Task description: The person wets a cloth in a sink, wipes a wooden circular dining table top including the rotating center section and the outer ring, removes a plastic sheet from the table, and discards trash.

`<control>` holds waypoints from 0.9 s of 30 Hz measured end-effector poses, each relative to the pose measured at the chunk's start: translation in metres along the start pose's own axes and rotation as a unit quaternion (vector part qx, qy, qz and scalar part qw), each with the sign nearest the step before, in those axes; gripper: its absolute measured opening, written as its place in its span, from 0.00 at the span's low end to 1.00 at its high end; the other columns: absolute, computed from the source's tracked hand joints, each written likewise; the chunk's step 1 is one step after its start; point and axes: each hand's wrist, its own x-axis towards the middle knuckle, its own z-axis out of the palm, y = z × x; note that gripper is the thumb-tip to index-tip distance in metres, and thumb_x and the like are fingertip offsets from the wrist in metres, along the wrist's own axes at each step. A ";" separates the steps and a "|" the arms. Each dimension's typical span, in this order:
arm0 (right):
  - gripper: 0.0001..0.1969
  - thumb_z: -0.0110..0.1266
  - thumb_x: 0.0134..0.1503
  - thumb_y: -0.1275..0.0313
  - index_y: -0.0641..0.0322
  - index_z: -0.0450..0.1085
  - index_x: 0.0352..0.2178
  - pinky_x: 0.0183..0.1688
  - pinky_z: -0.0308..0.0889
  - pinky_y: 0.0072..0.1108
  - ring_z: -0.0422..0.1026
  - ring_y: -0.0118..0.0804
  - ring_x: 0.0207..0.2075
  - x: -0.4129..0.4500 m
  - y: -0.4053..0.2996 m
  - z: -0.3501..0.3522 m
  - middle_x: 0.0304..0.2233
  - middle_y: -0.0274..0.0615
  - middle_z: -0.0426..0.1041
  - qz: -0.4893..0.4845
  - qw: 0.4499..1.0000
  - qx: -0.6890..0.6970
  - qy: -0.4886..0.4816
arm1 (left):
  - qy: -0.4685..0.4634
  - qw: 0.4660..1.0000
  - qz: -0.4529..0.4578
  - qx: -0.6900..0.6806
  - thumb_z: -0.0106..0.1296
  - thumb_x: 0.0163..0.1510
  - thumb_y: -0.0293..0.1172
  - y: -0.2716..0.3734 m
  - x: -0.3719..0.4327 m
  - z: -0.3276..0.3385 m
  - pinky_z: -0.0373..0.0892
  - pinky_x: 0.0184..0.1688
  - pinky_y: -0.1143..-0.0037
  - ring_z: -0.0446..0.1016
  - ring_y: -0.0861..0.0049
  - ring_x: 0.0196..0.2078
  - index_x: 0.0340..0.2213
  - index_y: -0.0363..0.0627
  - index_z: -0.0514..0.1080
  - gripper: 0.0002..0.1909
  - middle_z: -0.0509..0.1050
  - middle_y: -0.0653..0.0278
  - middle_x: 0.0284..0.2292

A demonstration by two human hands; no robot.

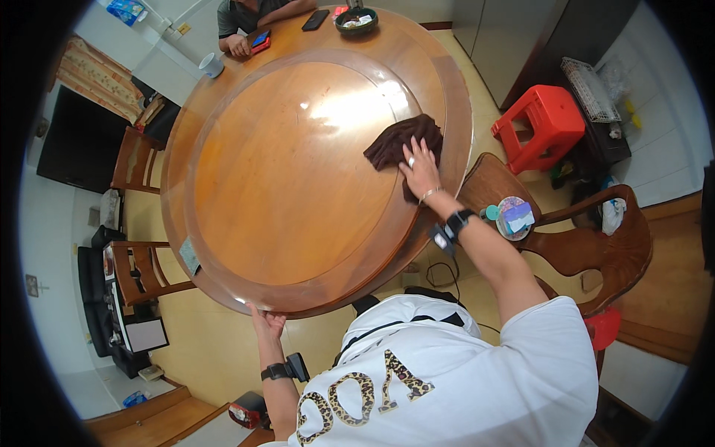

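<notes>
A dark brown cloth (399,142) lies bunched on the right part of a round wooden table (455,106), with one edge hanging down near my wrist. My right hand (422,170) is spread flat over the cloth and presses it against the tabletop. On top of the table sits a wide round wooden turntable (268,184), its surface glossy with a bright reflection. My left hand (268,322) touches the near rim of the table, palm turned up and fingers apart. It appears to hold nothing.
Across the table a person's hand (239,46) rests by a phone (260,39). A white mug (211,65), another phone (315,20) and a dark green bowl (356,22) stand along the far edge. Wooden chair (597,246) and red stool (542,125) are at right.
</notes>
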 end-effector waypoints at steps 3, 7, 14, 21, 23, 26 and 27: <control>0.26 0.44 0.57 0.64 0.66 0.57 0.54 0.61 0.42 0.41 0.42 0.56 0.63 -0.054 -0.027 -0.002 0.62 0.52 0.45 -0.007 1.000 0.007 -0.008 | -0.022 0.998 -0.058 -0.010 0.44 0.52 0.60 -0.013 -0.035 0.023 0.53 0.57 0.52 0.57 0.53 0.57 0.56 0.39 0.50 0.41 0.55 0.49 0.56; 0.26 0.46 0.56 0.66 0.67 0.55 0.55 0.61 0.40 0.44 0.39 0.59 0.63 -0.110 -0.063 -0.008 0.62 0.55 0.42 -0.027 0.995 0.054 -0.073 | -0.008 0.997 -0.075 -0.028 0.44 0.54 0.57 -0.060 -0.046 0.041 0.51 0.58 0.52 0.55 0.52 0.57 0.56 0.40 0.49 0.39 0.53 0.49 0.57; 0.25 0.47 0.56 0.65 0.67 0.58 0.53 0.60 0.44 0.44 0.41 0.56 0.63 -0.043 -0.019 0.004 0.62 0.53 0.43 -0.031 0.999 -0.013 -0.036 | 0.021 0.999 0.032 0.023 0.43 0.57 0.50 -0.050 0.004 0.010 0.60 0.48 0.44 0.62 0.48 0.52 0.53 0.40 0.51 0.32 0.57 0.48 0.54; 0.26 0.47 0.55 0.62 0.63 0.59 0.53 0.60 0.46 0.40 0.42 0.53 0.63 0.078 0.014 0.004 0.62 0.50 0.44 0.017 0.996 -0.059 -0.069 | 0.062 0.989 0.004 0.136 0.49 0.53 0.54 -0.001 0.038 -0.025 0.64 0.18 0.79 0.64 0.80 0.18 0.50 0.44 0.57 0.32 0.69 0.57 0.37; 0.27 0.47 0.56 0.64 0.66 0.57 0.54 0.60 0.46 0.40 0.42 0.53 0.63 0.051 -0.003 0.008 0.62 0.52 0.44 -0.002 0.997 -0.062 -0.041 | 0.095 0.994 0.024 0.051 0.51 0.50 0.56 0.008 0.043 -0.036 0.47 0.11 0.84 0.47 0.86 0.11 0.47 0.47 0.60 0.32 0.69 0.63 0.30; 0.27 0.49 0.54 0.70 0.73 0.54 0.54 0.60 0.46 0.40 0.44 0.56 0.62 -0.020 -0.008 -0.001 0.60 0.58 0.47 0.002 1.000 -0.029 -0.003 | 0.050 0.997 0.045 0.024 0.48 0.49 0.62 -0.009 0.003 0.020 0.59 0.20 0.79 0.62 0.79 0.22 0.50 0.45 0.59 0.37 0.68 0.59 0.40; 0.27 0.48 0.54 0.71 0.73 0.54 0.54 0.60 0.46 0.40 0.44 0.56 0.62 -0.043 -0.022 -0.007 0.60 0.57 0.46 0.000 1.000 -0.025 0.002 | 0.041 0.996 0.073 -0.010 0.47 0.49 0.64 -0.011 -0.022 0.040 0.65 0.26 0.75 0.66 0.75 0.28 0.51 0.44 0.58 0.40 0.66 0.58 0.43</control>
